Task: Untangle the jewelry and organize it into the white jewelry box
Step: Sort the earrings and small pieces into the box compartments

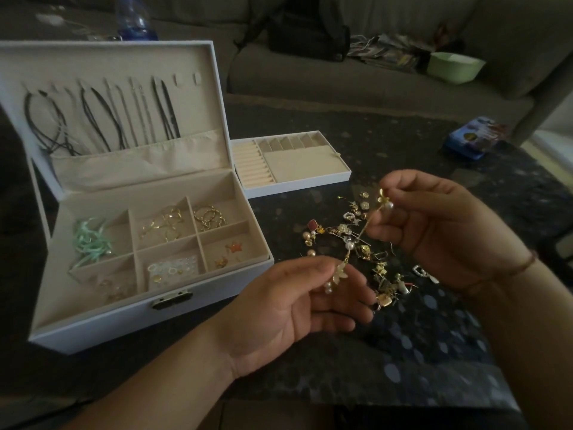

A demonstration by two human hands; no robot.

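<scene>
- Nearest to my view, the left hand (pixel 297 302) sits palm up over the bench (pixel 418 352), its grip pinching the flower end of a gold earring (pixel 338 271) between thumb and fingertips.
- From that earring, a thin strand with a pearl runs up and to the right toward the right hand (pixel 440 225).
- Up there I see the right grip pinching a second gold earring (pixel 383 198) with a pearl, held above the bench.
- Whether the two pieces are joined or only crossing, I cannot tell.
- Under and between the hands, a heap of tangled jewelry (pixel 362 243) lies on the dark speckled bench: small gold pieces, pearls, one reddish stone.
- On the right wrist I see a thin brown cord bracelet (pixel 508 271).
- Left of the hands stands the white jewelry box (pixel 139 315), lid open and leaning back.
- Dark cord necklaces (pixel 102 119) hang inside the lid above a fabric pocket.
- Its compartments hold mint ribbon (pixel 90 240), gold hoops (pixel 164 225), twisted gold rings (pixel 209 217), an orange star piece (pixel 234 248) and a clear sheet of small studs (pixel 172 270).
- Just behind the box, a white tray (pixel 291 162) with ring rolls rests on the bench.
- Farther back are a grey sofa (pixel 356 85) with a green bowl (pixel 454 66), a blue bottle (pixel 135 17), and a blue packet (pixel 474 138) at the bench's right edge.
</scene>
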